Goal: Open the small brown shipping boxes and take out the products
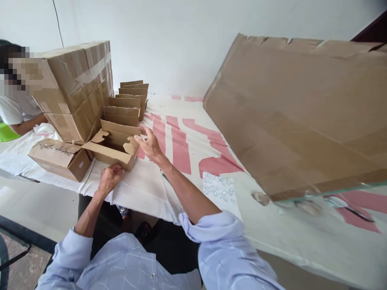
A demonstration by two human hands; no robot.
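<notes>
Table with white cloth (187,191), 1 — marked with red blocks, spanning the view.
Large cardboard panel (296,112), 1 — tilted at right, rising in front of the wall.
Stack of taped cartons (74,88), 1 — at least 3 cartons distinguishable, at left on the cloth.
Co-worker's white sleeve (10,109), 1 — beyond the stack, far left.
Row of cardboard boxes (125,102), 1 — upright flaps, at least 6, overlapping; exact number of boxes cannot be told.
Closed carton (59,157), 1 — just left of the open box, in front of the stack.
Open cardboard box (107,153), 1 — on the cloth near the table's front edge, at the near end of the row, between both hands.
Paper sheet (219,187), 1 — printed with many small outlines, right of the right forearm.
Hands, 2: right hand (148,144), thumb and fingers parted at the box's right side; left hand (111,177), fingers curled by its lower front edge, whether pinching cannot be told.
</notes>
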